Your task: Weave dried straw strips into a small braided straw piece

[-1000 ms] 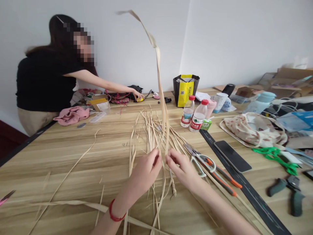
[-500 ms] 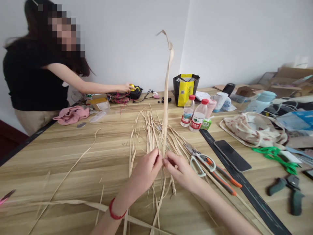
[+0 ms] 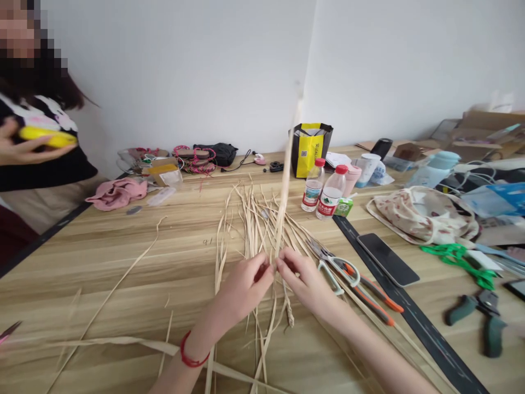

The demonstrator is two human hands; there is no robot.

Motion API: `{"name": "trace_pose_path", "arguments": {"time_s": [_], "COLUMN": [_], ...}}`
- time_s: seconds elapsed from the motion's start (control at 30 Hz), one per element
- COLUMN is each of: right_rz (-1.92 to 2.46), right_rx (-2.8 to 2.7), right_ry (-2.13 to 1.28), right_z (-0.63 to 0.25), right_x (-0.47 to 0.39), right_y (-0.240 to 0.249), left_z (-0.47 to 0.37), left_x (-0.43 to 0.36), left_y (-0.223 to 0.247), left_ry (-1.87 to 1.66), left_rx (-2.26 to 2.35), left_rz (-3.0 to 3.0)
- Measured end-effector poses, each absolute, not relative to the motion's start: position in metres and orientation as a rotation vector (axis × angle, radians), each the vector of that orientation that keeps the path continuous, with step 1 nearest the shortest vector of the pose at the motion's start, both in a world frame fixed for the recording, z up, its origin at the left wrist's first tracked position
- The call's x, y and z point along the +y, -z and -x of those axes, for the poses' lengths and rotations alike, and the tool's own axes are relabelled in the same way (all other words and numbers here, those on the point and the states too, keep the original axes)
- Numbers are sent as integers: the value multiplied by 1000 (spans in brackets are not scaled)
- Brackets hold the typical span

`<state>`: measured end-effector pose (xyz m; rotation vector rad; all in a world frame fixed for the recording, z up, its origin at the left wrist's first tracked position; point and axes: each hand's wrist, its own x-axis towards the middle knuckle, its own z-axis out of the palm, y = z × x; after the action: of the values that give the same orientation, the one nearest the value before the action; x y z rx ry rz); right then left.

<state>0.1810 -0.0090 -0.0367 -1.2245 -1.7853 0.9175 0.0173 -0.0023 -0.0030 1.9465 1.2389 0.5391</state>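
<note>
A pale dried plant strip point(image 3: 284, 202) rises nearly upright from between my hands, its top blurred and leaning slightly right. My left hand point(image 3: 251, 282), with a red cord at the wrist, pinches the strip near its lower part. Right beside it, my right hand point(image 3: 301, 279) pinches the same strip, fingertips almost touching those of the left. Many loose dried strips point(image 3: 252, 224) lie fanned out on the table behind and beneath the hands. A short braided end point(image 3: 290, 312) hangs below the right fingers.
Scissors point(image 3: 344, 271) and orange-handled pliers point(image 3: 377, 306) lie to the right, near a phone point(image 3: 388, 258). Beyond stand two red-capped bottles point(image 3: 331, 191) and a yellow-black bag point(image 3: 309, 150). Green-handled pruners point(image 3: 478, 317) rest at far right. At left, a person point(image 3: 36, 137) holds something yellow.
The strip's upper end has swung to the right and blurs, while my hands stay nearly in place. The person at left has drawn back from the table with the yellow thing in hand.
</note>
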Motion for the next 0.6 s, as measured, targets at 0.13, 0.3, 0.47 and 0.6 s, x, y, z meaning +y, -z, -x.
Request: {"name": "trace_pose_path", "arguments": {"time_s": [0.13, 0.3, 0.47, 0.6], "right_rz": [1236, 1186, 1153, 1189], "right_rx": [-1767, -1644, -1541, -1547], "right_ry": [-919, -978, -1006, -959], "right_z": [-181, -192, -206, -216], "right_x": [-9, 0, 10, 15], "right_y": [37, 39, 40, 41], "left_z": [-16, -4, 8, 16], "left_x": [-1, 4, 10, 14], "left_y": [2, 1, -1, -2], "left_ry": [-515, -540, -521, -494], "left_rx": [1218, 1229, 1249, 1281], "left_rz": [-1963, -1846, -1778, -1832]}}
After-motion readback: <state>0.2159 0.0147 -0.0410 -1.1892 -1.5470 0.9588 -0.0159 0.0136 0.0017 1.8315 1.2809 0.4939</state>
